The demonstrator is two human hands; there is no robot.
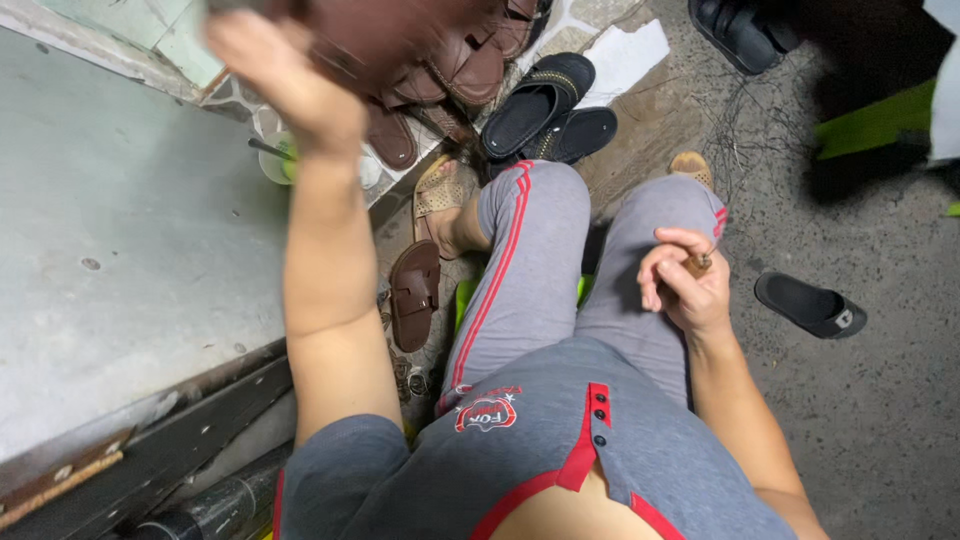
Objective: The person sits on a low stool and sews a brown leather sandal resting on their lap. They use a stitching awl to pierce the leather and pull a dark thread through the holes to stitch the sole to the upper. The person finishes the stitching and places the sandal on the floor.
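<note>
A grey metal worktop (120,230) fills the left side; rough concrete floor (880,400) lies to the right. The person sits with grey, red-striped trousers over both knees. The left hand (275,65) is raised above the worktop's far edge, closed on a brown sandal (390,30) that is blurred, so the exact grip is hard to read. The right hand (685,280) rests by the right knee, fingers curled around a small brown tool (699,263), probably a brush handle. Brown sandals (450,75) are piled beyond the worktop, black sandals (545,105) beside them, one brown sandal (414,295) by the left leg, a black slipper (812,305) apart at right.
</note>
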